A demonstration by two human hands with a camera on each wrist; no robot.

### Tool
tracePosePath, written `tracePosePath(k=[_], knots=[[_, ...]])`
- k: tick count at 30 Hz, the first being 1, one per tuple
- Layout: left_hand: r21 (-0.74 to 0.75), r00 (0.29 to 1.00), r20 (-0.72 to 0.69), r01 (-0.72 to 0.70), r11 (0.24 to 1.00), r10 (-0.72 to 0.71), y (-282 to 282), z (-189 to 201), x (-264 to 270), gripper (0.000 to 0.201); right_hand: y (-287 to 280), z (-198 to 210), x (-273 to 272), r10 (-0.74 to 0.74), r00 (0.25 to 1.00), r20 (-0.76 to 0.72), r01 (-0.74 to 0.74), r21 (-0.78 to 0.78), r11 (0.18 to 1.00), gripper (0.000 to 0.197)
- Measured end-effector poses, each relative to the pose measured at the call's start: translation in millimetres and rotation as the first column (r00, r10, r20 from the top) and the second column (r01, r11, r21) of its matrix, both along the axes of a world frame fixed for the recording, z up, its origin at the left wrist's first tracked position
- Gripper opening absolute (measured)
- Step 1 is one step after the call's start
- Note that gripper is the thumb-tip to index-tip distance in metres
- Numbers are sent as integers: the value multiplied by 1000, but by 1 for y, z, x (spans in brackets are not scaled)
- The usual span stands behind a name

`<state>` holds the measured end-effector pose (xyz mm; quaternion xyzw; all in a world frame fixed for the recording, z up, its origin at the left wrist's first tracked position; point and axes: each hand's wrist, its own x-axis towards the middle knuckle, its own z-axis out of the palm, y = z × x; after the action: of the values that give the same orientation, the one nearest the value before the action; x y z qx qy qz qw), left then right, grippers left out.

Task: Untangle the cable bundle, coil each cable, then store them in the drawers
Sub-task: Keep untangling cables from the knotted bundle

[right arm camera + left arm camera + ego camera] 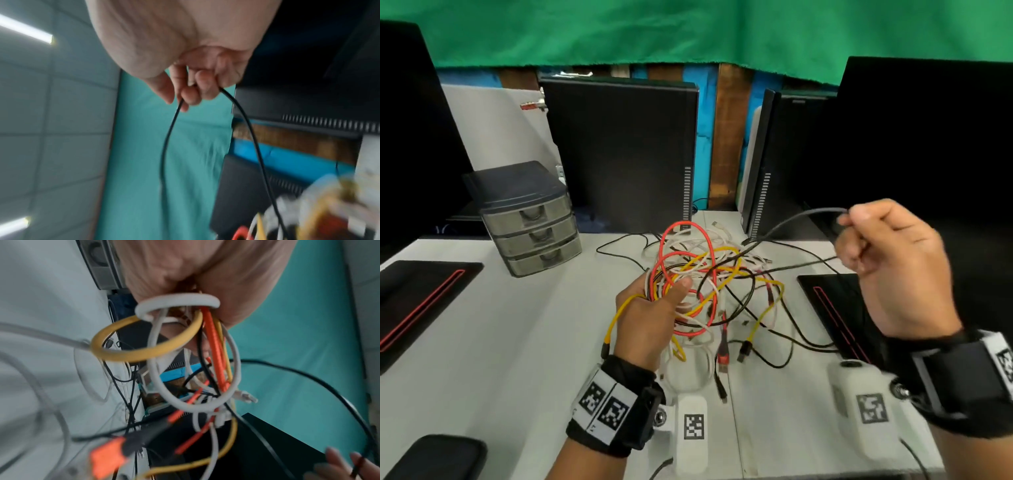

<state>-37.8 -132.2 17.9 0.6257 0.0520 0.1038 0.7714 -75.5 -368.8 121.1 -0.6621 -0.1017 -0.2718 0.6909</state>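
Note:
A tangled cable bundle of red, yellow, white and black cables hangs over the middle of the white desk. My left hand grips a bunch of its loops and holds it up; the left wrist view shows the cable bundle running out of my fist. My right hand is raised to the right and pinches a loop of the black cable, whose two strands run back down into the tangle. In the right wrist view the black cable hangs from my curled fingers. A small grey three-drawer unit stands at the left, drawers closed.
Two black computer towers stand behind the tangle, with monitors at both sides. Black mouse pads with red trim lie at left and right. A dark phone-like object lies at the near left. Several plug ends dangle over the desk.

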Motion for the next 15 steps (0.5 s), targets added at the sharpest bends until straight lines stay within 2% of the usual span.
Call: tracePosePath(k=[1,2,3,4,6,7,8,10,12,14,15], knots=[[-5,1000,-1,-4,1000,4,1,2,1,15,-7,0,2,11,998,-56,-10,20,1000,27],[-1,1000,2,-7,1000,7,1,3,1,15,-12,-1,4,-9,992,-127,2,-52,999,30],[18,1000,11,-9,1000,9,0,4,0,14,-15,-4,6,-62,977,-203,20,-202,979,32],[50,1000,24,-12,999,11,-3,4,-2,13,-14,-7,8,-142,951,-273,21,-405,914,35],[125,998,55,-11,992,4,-10,4,-6,10,-7,-15,8,-289,891,-349,-70,-736,674,44],[159,998,68,-8,987,-3,-15,4,-8,9,1,-20,6,-307,883,-355,-127,-811,571,52],[185,997,77,-7,983,-8,-19,5,-9,7,10,-25,5,-281,889,-361,-181,-842,509,57],[223,996,91,-23,975,3,-28,5,-10,6,30,-38,2,-182,907,-380,-261,-845,466,55],[233,994,108,-53,971,28,-33,5,-10,7,45,-51,1,-134,918,-373,-277,-845,457,41],[211,992,116,-73,975,49,-34,5,-9,8,49,-58,2,-148,923,-355,-243,-836,492,26],[200,991,120,-85,976,62,-34,5,-9,8,50,-59,2,-154,920,-360,-227,-811,540,24]])
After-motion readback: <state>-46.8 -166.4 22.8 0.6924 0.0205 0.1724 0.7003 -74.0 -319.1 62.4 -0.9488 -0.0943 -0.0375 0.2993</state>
